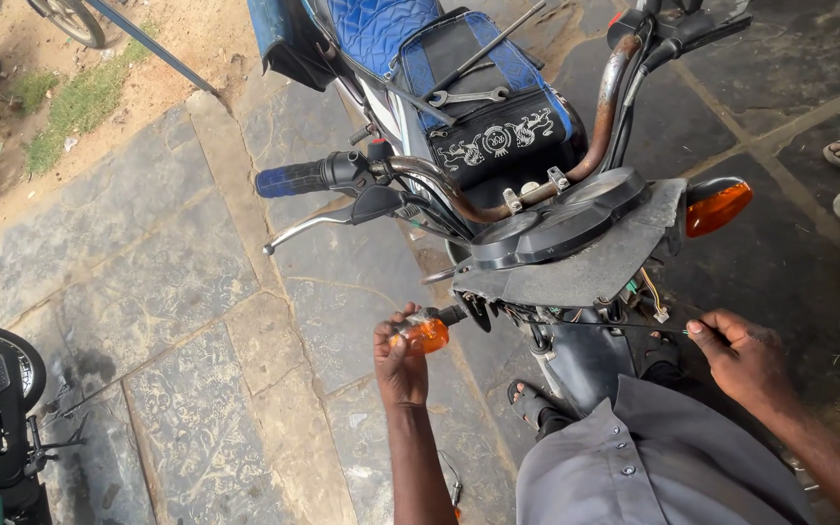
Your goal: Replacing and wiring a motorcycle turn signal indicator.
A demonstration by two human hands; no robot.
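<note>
Two orange indicators [424, 334], two hands [399, 365]

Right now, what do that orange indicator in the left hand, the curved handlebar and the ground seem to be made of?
The orange indicator in the left hand looks like glossy translucent plastic: it glows where light passes through. The handlebar seems to be steel tube, its plating gone brown with rust. The ground looks like rough grey stone slabs with visible joints. The right hand pinches a thin rod, probably metal.
</note>
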